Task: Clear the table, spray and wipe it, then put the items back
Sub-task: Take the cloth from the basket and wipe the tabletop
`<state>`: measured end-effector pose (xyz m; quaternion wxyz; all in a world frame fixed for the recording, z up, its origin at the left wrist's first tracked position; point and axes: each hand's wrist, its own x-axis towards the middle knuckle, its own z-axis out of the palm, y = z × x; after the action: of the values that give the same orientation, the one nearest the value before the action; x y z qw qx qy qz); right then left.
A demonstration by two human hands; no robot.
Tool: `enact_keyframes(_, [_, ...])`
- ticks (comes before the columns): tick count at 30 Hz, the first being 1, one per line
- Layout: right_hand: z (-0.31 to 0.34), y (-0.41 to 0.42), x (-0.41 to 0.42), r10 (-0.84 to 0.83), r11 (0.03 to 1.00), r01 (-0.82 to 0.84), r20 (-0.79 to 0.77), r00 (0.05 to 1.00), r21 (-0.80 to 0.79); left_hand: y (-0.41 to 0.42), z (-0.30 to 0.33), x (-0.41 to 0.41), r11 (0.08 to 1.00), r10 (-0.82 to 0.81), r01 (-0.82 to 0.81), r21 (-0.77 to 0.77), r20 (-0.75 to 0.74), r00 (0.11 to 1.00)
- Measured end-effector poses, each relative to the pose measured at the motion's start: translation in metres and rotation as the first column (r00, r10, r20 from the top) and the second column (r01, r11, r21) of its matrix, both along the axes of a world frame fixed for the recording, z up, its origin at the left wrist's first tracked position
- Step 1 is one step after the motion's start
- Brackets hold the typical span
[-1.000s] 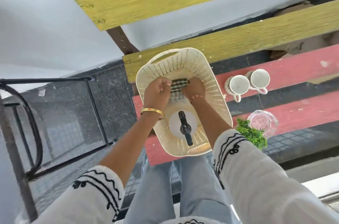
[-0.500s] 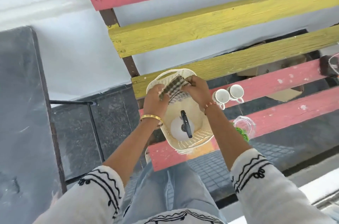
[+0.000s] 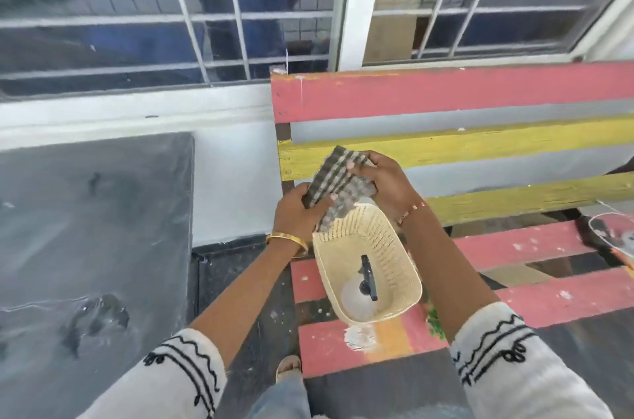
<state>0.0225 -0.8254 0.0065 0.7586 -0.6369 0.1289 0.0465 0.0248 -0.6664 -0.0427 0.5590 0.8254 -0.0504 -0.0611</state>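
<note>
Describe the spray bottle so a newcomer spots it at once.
Find the striped bench on the right. On its seat slats, near the left end, sits a cream basket. The spray bottle stands inside it: a white body with a black trigger head, the only thing in the basket.

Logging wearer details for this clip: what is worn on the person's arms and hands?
Both arms wear loose white sleeves trimmed with black wavy and looped embroidery, forearms bare. The left hand has a plain gold bangle at the wrist; the right hand has a thin beaded bracelet.
</note>
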Motion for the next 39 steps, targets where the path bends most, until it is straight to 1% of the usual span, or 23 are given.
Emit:
enact_keyframes(2, [0.006,0.013,-0.005,0.020,0.997,-0.018,0.033,0.999,-0.073,0.015,0.011,-0.012,0.999,0.037,-0.037,-0.025,-0.002,0.999])
enact_keyframes(4, [0.010,0.030,-0.013,0.049,0.973,-0.035,0.057,0.997,-0.226,0.030,0.019,-0.032,0.991,0.113,-0.115,-0.071,-0.029,0.993])
enact_keyframes(6, [0.007,0.046,-0.018,0.034,0.921,0.003,0.087,0.996,-0.389,0.041,0.022,-0.051,0.978,0.185,-0.190,-0.084,-0.059,0.981])
enact_keyframes(8, [0.006,0.065,-0.026,0.012,0.893,0.025,0.080,0.997,-0.449,0.055,0.027,-0.071,0.949,0.278,-0.287,-0.134,-0.079,0.957])
enact_keyframes(9, [0.006,0.076,-0.031,0.028,0.895,-0.014,0.025,0.999,-0.445,0.063,0.029,-0.080,0.923,0.343,-0.353,-0.156,-0.089,0.935])
enact_keyframes(11, [0.005,0.100,-0.043,0.163,0.909,-0.211,-0.160,0.974,-0.359,0.080,0.031,-0.097,0.865,0.456,-0.470,-0.172,-0.118,0.882])
enact_keyframes(13, [0.004,0.126,-0.055,0.331,0.878,-0.413,-0.316,0.889,-0.243,0.099,0.035,-0.111,0.816,0.530,-0.544,-0.194,-0.122,0.839])
enact_keyframes(14, [0.004,0.141,-0.060,0.389,0.856,-0.472,-0.342,0.856,-0.208,0.109,0.036,-0.117,0.805,0.543,-0.558,-0.200,-0.128,0.830])
enact_keyframes(16, [0.005,0.168,-0.069,0.460,0.825,-0.530,-0.313,0.831,-0.194,0.130,0.040,-0.130,0.783,0.573,-0.590,-0.199,-0.138,0.808])
enact_keyframes(18, [0.009,0.198,-0.076,0.502,0.812,-0.551,-0.253,0.827,-0.192,0.156,0.042,-0.143,0.736,0.637,-0.648,-0.197,-0.121,0.761])
enact_keyframes(21, [0.014,0.235,-0.081,0.560,0.793,-0.586,-0.178,0.809,-0.168,0.189,0.044,-0.155,0.676,0.698,-0.713,-0.183,-0.151,0.700])
enact_keyframes(22, [0.016,0.256,-0.083,0.588,0.769,-0.610,-0.165,0.792,-0.189,0.207,0.044,-0.161,0.638,0.729,-0.745,-0.195,-0.161,0.666])
enact_keyframes(26, [0.023,0.325,-0.089,0.648,0.711,-0.651,-0.114,0.753,-0.266,0.264,0.044,-0.174,0.546,0.799,-0.812,-0.206,-0.163,0.579])
enact_keyframes(28, [0.023,0.369,-0.093,0.662,0.700,-0.655,-0.085,0.745,-0.285,0.300,0.043,-0.183,0.508,0.826,-0.836,-0.210,-0.157,0.541])
enact_keyframes(31, [0.024,0.435,-0.106,0.708,0.656,-0.701,-0.092,0.700,-0.281,0.357,0.038,-0.195,0.469,0.839,-0.849,-0.244,-0.178,0.515])
enact_keyframes(33, [0.023,0.473,-0.113,0.734,0.640,-0.732,-0.097,0.673,-0.236,0.394,0.037,-0.201,0.436,0.841,-0.852,-0.289,-0.208,0.500])
enact_keyframes(36, [0.021,0.541,-0.120,0.732,0.653,-0.736,-0.100,0.674,-0.182,0.463,0.034,-0.211,0.396,0.846,-0.866,-0.306,-0.244,0.473])
enact_keyframes(39, [0.022,0.600,-0.125,0.721,0.663,-0.730,-0.120,0.682,-0.168,0.526,0.031,-0.220,0.391,0.851,-0.878,-0.276,-0.254,0.459])
